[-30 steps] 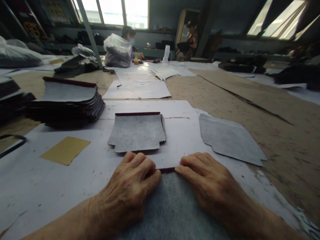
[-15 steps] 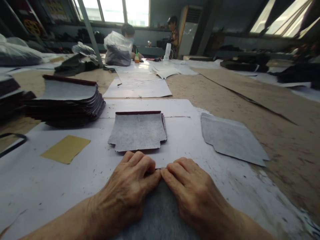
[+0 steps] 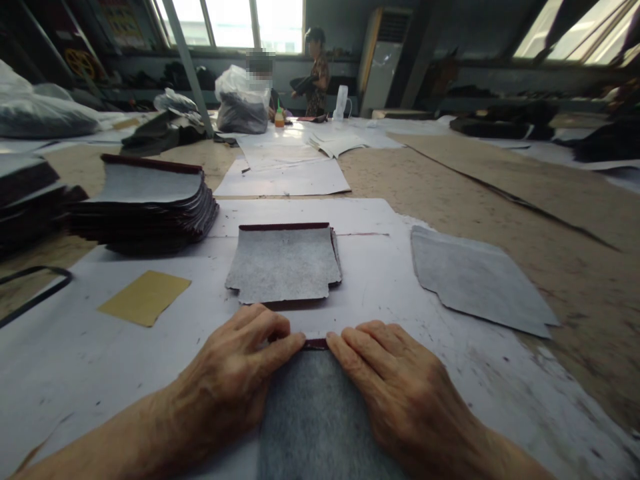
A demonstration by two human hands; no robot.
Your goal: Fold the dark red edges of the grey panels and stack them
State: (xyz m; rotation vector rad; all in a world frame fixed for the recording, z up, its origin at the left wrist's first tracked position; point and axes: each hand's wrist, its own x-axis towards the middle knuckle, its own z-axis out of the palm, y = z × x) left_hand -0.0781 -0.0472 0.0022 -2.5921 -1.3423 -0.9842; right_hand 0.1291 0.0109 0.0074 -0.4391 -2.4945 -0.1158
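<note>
A grey-backed piece of material [image 3: 320, 413] lies in front of me, with a narrow dark red fold along its far edge. My left hand [image 3: 240, 373] is closed on the left part of that edge, thumb and fingers together. On the right part, my right hand [image 3: 400, 380] presses with its fingers held together. The red fold shows between the two hands. Just beyond them lies a small pile of similar grey pieces [image 3: 285, 263] with a dark red top edge. Another grey piece [image 3: 475, 277] lies flat to the right.
A tall stack of grey and dark red pieces [image 3: 150, 207] stands at the left, near a yellow paper square [image 3: 146, 297] and a black bent bar [image 3: 40, 293]. White sheets [image 3: 285, 173] lie farther off. Two people are at the far side, one standing [image 3: 317, 73].
My hands have moved apart, uncovering a stretch of the dark red fold between them. The view has shifted slightly. The standing person in the back has moved left.
</note>
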